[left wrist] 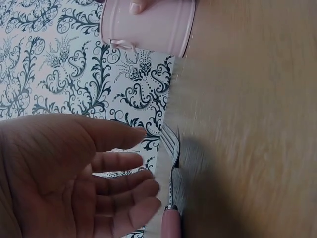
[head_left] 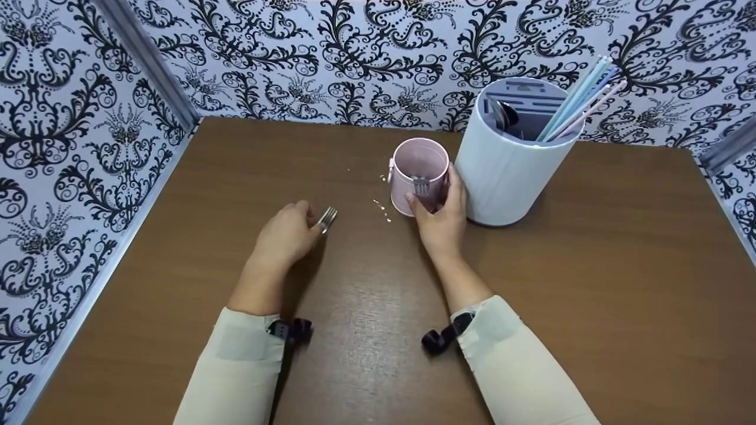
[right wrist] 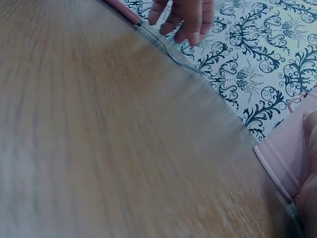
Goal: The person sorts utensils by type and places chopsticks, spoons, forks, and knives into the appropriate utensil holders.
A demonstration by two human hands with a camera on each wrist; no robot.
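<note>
My left hand (head_left: 286,233) hovers at a fork with a pink handle (left wrist: 171,220), fingers loosely bent and apart from it in the left wrist view. The fork lies on the table, its metal tines (head_left: 328,218) pointing away from me. My right hand (head_left: 444,221) grips the side of a small pink bucket (head_left: 404,192), thumb at the front and fingers around the right side. Another fork's tines (head_left: 421,185) show inside the bucket. In the right wrist view the bucket (right wrist: 285,153) stands at the right edge, partly covered by my hand.
Just right of the bucket stands a tall white utensil holder (head_left: 502,177) with spoons (head_left: 507,115) and several pastel chopsticks (head_left: 576,100). Small white bits (head_left: 381,206) lie on the brown table (head_left: 366,330) left of the bucket. Patterned walls (head_left: 378,59) border the table's back and left.
</note>
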